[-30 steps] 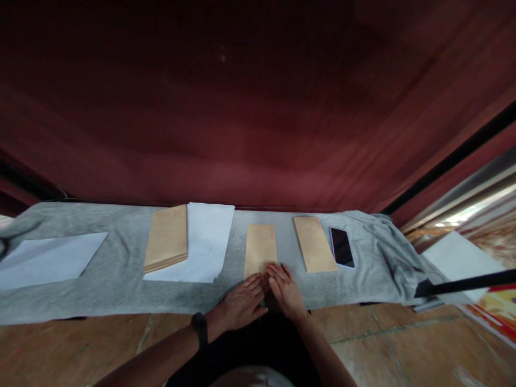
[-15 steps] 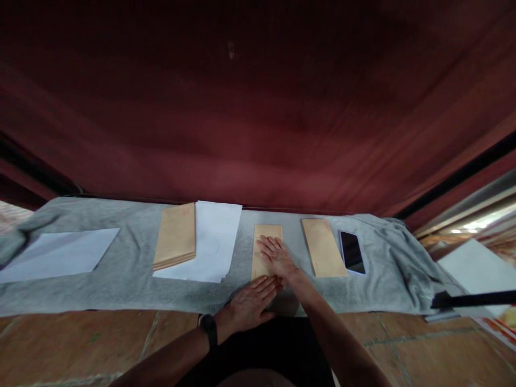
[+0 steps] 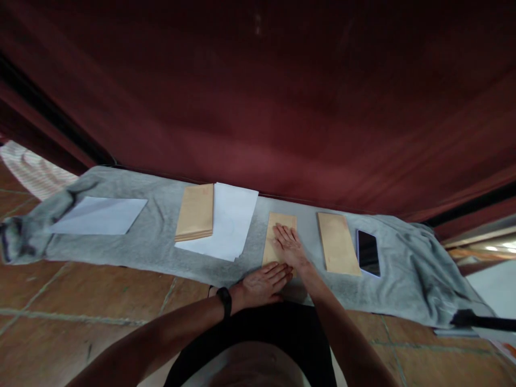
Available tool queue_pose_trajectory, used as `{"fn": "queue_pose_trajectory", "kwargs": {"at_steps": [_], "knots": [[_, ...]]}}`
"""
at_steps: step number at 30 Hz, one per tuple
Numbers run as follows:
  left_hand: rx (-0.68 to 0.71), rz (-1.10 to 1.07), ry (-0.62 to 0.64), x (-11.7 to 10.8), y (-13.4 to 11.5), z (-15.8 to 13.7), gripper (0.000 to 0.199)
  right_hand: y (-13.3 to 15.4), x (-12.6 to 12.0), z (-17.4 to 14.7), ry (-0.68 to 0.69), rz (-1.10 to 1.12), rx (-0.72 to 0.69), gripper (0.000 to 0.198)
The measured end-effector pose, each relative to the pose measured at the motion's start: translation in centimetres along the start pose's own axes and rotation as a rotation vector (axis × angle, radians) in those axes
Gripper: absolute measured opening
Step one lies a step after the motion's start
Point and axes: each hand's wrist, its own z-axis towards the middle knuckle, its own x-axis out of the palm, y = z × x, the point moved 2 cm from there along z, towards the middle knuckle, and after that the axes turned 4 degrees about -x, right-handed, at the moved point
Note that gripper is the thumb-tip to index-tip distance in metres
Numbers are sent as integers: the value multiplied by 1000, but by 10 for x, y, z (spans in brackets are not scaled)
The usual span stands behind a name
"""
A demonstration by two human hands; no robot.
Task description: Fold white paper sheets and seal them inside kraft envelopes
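And here's the envelope (image 3: 270,248), flat on the grey-draped counter (image 3: 153,252), its near end close to the front edge. The right hand (image 3: 292,248) lies across its face, fingers slightly spread; the left hand (image 3: 263,285) covers the near end, fingers straight and nearly together, neither pinching. Light stuff, surely: thin, bendy, likely quick to slide or crease, so a long edge looks the best hold. Side room now: draped strips on each flank, white sheets (image 3: 237,220) leftward, a second envelope (image 3: 341,244) rightward, the phone (image 3: 368,252) just beyond; behind, a red backdrop (image 3: 250,166).
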Motion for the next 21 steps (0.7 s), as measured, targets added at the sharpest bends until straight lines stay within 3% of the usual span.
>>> {"fn": "queue_pose_trajectory", "kwargs": {"at_steps": [13,21], "knots": [[-1,96,-49,13,-2,-2,63,14,-7,-51,53,119,-63,50],[-12,88,-26,10,-4,-2,63,23,-8,-89,-59,102,-49,51]]}}
